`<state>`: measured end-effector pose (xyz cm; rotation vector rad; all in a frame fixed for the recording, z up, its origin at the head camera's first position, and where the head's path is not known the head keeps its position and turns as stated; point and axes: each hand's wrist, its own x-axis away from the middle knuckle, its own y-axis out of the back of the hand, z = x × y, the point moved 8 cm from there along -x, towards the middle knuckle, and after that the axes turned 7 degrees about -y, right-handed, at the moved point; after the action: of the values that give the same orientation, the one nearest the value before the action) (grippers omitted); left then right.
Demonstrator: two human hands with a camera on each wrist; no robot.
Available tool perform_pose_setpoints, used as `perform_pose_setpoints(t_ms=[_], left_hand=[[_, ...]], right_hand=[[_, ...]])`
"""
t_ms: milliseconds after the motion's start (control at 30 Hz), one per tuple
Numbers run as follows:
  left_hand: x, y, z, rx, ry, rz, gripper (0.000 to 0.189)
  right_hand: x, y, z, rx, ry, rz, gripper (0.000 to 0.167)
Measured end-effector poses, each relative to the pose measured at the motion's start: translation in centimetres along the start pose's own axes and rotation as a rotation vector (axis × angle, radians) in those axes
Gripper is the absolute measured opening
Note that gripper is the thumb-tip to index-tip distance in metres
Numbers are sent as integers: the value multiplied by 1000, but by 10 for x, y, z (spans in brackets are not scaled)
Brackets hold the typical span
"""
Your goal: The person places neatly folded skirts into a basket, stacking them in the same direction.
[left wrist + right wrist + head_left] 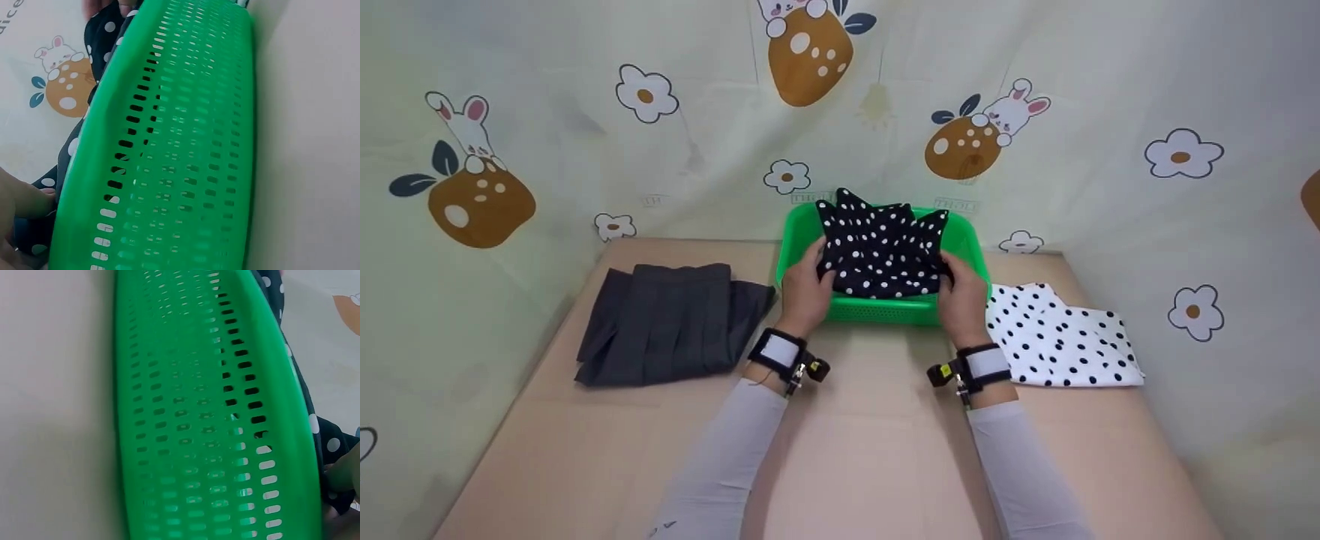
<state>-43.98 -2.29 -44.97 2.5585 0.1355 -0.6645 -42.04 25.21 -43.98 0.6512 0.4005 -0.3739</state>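
Observation:
A black garment with white polka dots is held between both hands over the green plastic basket, its pointed upper edges rising above the rim. My left hand grips its left side, thumb in front. On the right side, my right hand pinches the cloth in the same way. In the left wrist view the dotted cloth shows beyond the basket's perforated wall, with the left thumb pressed on it. The right wrist view shows the right fingers on the cloth behind the rim.
A folded dark grey pleated garment lies on the table left of the basket. To the right lies a folded white garment with black dots, close to the right wrist. A printed curtain hangs behind the table and along its sides.

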Motion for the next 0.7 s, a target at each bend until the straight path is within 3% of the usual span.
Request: perform_pose_setpoints(t_ms=[167, 267, 433, 700], left_hand=[[0, 0, -5, -228, -77, 2, 68], [0, 4, -7, -307, -100, -22, 76], [-2, 11, -12, -294, -118, -49, 78], [1, 4, -17, -268, -117, -12, 69]], right_hand=[[0, -3, -3, 105, 21, 10, 44], [-3, 1, -5, 177, 7, 0, 50], [-7, 11, -7, 185, -10, -39, 49], [-6, 9, -10, 151, -23, -20, 42]])
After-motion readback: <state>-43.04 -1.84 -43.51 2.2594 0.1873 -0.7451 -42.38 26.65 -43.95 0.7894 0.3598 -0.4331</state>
